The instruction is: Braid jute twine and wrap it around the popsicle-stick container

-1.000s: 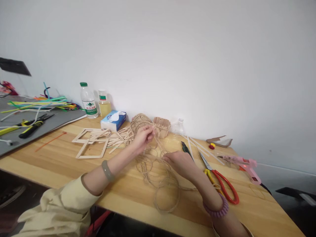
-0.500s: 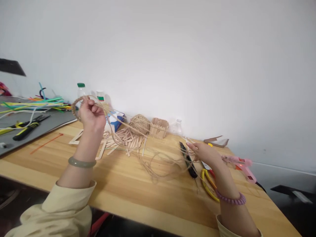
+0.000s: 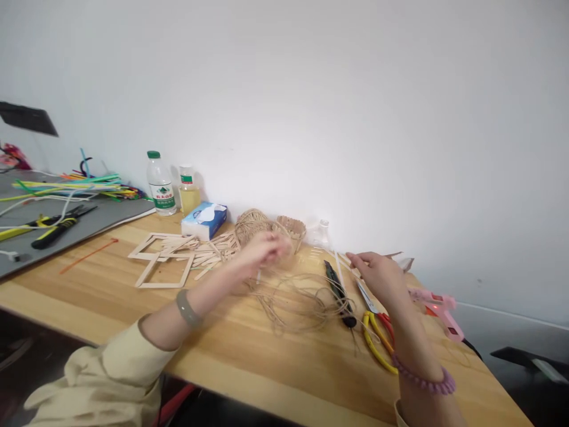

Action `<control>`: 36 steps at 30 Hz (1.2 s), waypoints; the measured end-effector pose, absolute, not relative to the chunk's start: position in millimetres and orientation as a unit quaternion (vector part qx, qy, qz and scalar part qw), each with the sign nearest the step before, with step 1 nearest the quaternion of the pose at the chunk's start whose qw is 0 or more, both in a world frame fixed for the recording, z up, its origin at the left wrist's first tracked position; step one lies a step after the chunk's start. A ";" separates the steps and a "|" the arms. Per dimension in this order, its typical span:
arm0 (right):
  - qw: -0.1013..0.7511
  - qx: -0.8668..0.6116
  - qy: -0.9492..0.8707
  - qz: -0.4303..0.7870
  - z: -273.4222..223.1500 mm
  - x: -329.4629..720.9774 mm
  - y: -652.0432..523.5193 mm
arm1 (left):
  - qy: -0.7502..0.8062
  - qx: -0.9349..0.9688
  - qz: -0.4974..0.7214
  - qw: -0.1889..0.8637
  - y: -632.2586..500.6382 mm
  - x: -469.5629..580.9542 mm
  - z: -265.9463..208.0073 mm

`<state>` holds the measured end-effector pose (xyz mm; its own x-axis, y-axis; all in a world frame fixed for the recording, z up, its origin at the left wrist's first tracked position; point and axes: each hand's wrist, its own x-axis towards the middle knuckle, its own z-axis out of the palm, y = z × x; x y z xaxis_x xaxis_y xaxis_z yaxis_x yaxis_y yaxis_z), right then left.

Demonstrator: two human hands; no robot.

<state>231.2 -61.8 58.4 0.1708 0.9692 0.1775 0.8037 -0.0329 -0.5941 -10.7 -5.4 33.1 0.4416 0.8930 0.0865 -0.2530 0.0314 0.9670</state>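
Observation:
My left hand (image 3: 265,249) is blurred by motion, its fingers closed on a braided piece of jute twine that barely shows. It is in front of the twine ball (image 3: 251,224) and a small basket of wooden sticks (image 3: 297,228). Loose jute strands (image 3: 293,302) lie tangled on the table below. My right hand (image 3: 377,273) is at the right with thumb and forefinger together; what they pinch, if anything, I cannot make out. Beneath and beside it lie a black utility knife (image 3: 340,296), a thin white strip (image 3: 340,270) and scissors with yellow and red handles (image 3: 376,338).
A pink glue gun (image 3: 440,305) lies at the right edge. Popsicle-stick frames (image 3: 162,284) and loose sticks (image 3: 213,252) are left of centre. Behind stand a tissue pack (image 3: 204,222), a water bottle (image 3: 162,190) and a yellowish bottle (image 3: 190,198). Pliers (image 3: 56,231) rest on a grey mat (image 3: 111,216).
My left hand has swung right and lower, from in front of the bottles to the twine ball, uncovering the bottles and stick frames. My right hand's fingertips have come together; that hand shifted slightly.

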 end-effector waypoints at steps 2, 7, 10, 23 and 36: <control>0.362 -0.671 -0.618 0.194 50.4 217.6 -58.5 | 0.302 0.591 0.363 0.654 -16.7 12.1 15.9; 0.321 -0.511 -0.620 0.501 31.5 176.2 -61.0 | 0.301 0.669 0.330 0.595 -23.6 24.8 -3.1; 0.309 -0.498 -0.625 0.515 26.4 164.9 -62.4 | 0.303 0.692 0.324 0.569 -20.2 18.3 -0.1; 0.315 -0.521 -0.737 0.293 17.1 174.7 -55.3 | 0.334 0.643 0.328 0.606 -16.7 10.8 3.6; 0.388 -0.490 -0.717 0.309 18.8 172.9 -58.4 | 0.212 0.456 0.329 0.799 -20.3 11.1 2.8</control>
